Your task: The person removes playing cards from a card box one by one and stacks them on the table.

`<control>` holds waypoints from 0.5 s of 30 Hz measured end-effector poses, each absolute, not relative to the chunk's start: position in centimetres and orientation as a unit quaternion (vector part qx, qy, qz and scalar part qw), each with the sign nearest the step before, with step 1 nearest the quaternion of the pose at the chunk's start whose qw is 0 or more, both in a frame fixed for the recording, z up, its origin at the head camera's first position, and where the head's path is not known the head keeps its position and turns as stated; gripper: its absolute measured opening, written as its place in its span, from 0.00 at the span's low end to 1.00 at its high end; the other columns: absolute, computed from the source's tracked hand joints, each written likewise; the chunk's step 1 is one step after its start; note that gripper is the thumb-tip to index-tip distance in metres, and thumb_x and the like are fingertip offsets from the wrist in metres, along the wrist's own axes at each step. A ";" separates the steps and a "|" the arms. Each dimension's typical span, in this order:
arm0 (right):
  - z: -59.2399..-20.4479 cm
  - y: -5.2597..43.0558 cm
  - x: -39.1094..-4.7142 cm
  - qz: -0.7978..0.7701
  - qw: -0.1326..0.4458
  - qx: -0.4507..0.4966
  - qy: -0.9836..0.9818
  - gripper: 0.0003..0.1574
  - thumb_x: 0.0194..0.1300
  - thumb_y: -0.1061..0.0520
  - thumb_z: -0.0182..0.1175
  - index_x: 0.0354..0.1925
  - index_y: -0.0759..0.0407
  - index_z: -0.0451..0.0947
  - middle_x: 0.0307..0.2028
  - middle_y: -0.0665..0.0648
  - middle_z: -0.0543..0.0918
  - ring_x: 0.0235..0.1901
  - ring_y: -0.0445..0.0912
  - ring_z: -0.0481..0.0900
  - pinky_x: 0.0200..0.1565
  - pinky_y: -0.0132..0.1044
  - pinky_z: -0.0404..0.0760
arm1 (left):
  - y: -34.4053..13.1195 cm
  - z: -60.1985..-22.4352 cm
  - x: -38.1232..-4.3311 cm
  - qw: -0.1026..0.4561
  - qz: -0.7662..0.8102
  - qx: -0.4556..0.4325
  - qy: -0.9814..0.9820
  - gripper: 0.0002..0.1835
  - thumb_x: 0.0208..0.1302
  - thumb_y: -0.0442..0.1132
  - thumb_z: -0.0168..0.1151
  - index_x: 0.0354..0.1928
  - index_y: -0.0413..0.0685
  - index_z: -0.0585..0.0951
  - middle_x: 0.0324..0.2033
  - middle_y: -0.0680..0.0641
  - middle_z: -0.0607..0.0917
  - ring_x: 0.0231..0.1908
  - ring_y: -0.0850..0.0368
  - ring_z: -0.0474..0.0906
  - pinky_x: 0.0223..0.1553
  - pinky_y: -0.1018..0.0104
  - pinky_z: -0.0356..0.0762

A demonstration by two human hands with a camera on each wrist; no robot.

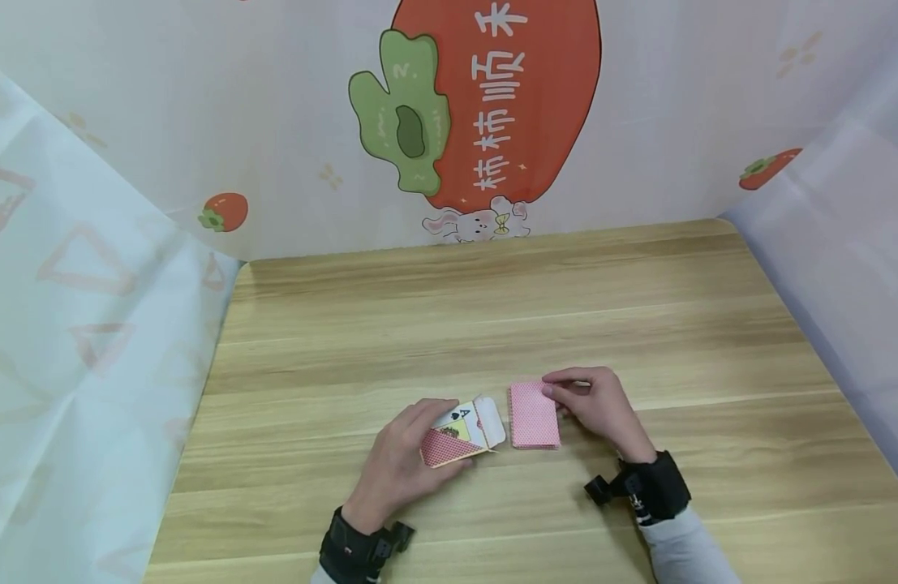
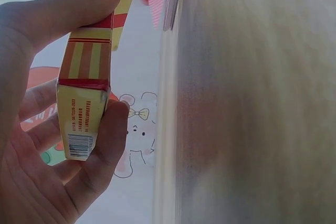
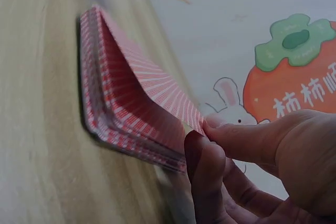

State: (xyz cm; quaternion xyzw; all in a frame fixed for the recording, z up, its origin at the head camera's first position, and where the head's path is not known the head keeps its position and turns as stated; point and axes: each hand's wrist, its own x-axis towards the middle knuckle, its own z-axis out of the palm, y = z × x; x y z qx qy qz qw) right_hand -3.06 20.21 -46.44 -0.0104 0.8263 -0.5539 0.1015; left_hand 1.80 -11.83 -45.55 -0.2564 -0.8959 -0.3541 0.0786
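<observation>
My left hand (image 1: 401, 458) grips a small red-and-yellow playing card box (image 1: 444, 450) between thumb and fingers, raised above the table. Its flap stands out at the right end, and an ace of spades face shows on its upper side; whether that is print or a card I cannot tell. Just right of the box lies a deck of playing cards (image 1: 534, 422) with red-patterned backs up. My right hand (image 1: 600, 407) pinches the deck's far right corner between thumb and index finger. In the right wrist view a top card (image 3: 152, 82) bends up from the deck (image 3: 97, 93) there.
The cards lie on a wood-grain table (image 1: 419, 324). A white printed cloth (image 1: 288, 122) with a large persimmon stands along the far edge, and pale cloth hangs at both sides. Each wrist wears a black strap with a camera (image 1: 357, 547).
</observation>
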 end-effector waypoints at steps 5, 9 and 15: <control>-46.7 19.7 -3.0 -0.480 0.041 -0.040 0.875 0.09 0.61 0.59 0.73 0.41 0.61 0.91 0.35 0.56 0.90 0.28 0.42 0.84 0.30 0.32 0.82 | -11.9 -45.5 1.8 0.082 -0.357 -0.260 -0.893 0.43 0.42 0.51 0.85 0.64 0.51 0.79 0.55 0.53 0.85 0.49 0.60 0.82 0.45 0.61 0.84; -46.7 19.4 -2.9 -0.452 0.012 -0.047 0.891 0.08 0.60 0.60 0.74 0.39 0.61 0.91 0.34 0.54 0.89 0.29 0.41 0.82 0.30 0.31 0.80 | -11.9 -45.5 1.8 0.084 -0.357 -0.259 -0.893 0.43 0.42 0.51 0.85 0.64 0.51 0.80 0.54 0.54 0.85 0.49 0.61 0.82 0.45 0.62 0.84; -46.6 19.3 -2.8 -0.441 0.006 -0.043 0.896 0.05 0.59 0.61 0.74 0.36 0.60 0.91 0.33 0.54 0.87 0.29 0.42 0.81 0.30 0.31 0.78 | -11.9 -45.6 1.8 0.083 -0.357 -0.261 -0.893 0.43 0.42 0.52 0.85 0.64 0.51 0.80 0.54 0.53 0.85 0.49 0.61 0.82 0.44 0.62 0.84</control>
